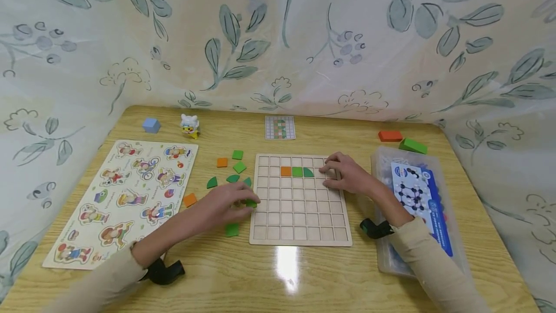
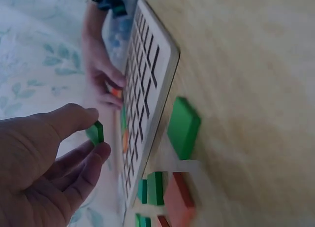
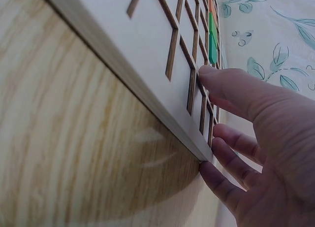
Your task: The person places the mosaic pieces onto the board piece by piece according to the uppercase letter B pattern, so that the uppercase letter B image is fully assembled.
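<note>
Left fingers (image 2: 90,171) pinch green tile (image 2: 100,132), edge toward board (image 1: 299,207) (long axis unclear).

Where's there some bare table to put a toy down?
Near side of the grid board, between the left sleeve and right sleeve, or at the back between the picture card and red block. It's crowded left of the board: loose tiles lie around the left hand, beside the picture puzzle.

Bright light fills the head view, with white glare (image 1: 287,267) on the yellow wood-grain table (image 1: 339,279) in front of the pale square wooden grid board (image 1: 299,206); both wrist views are dimmer, the left one blurry beside it.
</note>
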`<state>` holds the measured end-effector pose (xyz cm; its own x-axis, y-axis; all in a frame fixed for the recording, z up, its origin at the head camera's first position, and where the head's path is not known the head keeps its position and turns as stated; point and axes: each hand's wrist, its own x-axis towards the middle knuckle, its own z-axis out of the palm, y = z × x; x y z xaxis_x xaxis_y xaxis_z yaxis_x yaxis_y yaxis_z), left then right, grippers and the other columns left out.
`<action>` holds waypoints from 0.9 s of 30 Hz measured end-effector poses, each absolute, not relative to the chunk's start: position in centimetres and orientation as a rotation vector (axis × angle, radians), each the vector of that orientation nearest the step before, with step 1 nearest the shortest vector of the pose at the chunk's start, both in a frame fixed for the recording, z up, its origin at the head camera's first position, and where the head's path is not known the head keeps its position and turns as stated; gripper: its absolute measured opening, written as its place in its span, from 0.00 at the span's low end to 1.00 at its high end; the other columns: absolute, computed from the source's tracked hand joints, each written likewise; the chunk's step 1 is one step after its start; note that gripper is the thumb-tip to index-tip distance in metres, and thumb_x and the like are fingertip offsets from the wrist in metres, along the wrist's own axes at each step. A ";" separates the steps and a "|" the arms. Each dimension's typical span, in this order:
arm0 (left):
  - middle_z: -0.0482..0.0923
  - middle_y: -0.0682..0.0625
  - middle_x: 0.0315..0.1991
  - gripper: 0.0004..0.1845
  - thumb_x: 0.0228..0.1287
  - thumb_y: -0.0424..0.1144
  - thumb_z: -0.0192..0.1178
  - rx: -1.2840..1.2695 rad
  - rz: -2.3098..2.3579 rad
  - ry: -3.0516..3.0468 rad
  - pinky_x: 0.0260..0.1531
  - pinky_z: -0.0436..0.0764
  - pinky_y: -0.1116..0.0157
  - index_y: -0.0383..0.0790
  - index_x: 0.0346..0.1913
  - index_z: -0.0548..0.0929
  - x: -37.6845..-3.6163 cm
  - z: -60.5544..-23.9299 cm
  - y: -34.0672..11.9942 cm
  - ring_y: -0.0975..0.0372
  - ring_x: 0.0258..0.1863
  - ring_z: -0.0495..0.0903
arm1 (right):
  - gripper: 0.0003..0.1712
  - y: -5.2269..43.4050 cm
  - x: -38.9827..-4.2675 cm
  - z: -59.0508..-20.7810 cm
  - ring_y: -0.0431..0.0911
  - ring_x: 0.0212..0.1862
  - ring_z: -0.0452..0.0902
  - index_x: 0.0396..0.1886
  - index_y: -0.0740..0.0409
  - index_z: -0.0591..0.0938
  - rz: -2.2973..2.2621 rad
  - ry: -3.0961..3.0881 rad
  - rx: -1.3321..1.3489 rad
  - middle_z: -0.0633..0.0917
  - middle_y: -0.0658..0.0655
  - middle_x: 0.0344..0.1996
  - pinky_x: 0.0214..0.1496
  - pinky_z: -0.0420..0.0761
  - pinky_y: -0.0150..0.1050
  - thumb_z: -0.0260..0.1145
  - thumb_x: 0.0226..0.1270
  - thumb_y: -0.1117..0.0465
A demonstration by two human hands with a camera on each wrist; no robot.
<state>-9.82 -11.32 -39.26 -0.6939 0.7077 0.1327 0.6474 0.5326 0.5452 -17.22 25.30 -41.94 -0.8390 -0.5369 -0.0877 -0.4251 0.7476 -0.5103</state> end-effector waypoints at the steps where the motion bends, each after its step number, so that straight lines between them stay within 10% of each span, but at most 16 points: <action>1: 0.81 0.53 0.46 0.11 0.62 0.37 0.65 1.161 0.876 2.649 0.38 0.79 0.69 0.46 0.47 0.85 -10.5 -39.3 -10.7 0.64 0.41 0.79 | 0.17 25.3 -17.2 -42.0 0.57 0.55 0.67 0.50 0.55 0.84 -0.710 2.718 -0.762 0.74 0.63 0.55 0.54 0.68 0.53 0.70 0.62 0.58; 27: 0.79 0.53 0.44 0.10 0.65 0.36 0.61 1.292 0.900 2.616 0.36 0.78 0.73 0.45 0.47 0.86 -16.6 -42.8 -4.3 0.67 0.35 0.78 | 0.16 25.2 -17.1 -41.9 0.57 0.55 0.68 0.50 0.54 0.84 -0.694 2.726 -0.754 0.74 0.63 0.54 0.52 0.69 0.51 0.70 0.62 0.57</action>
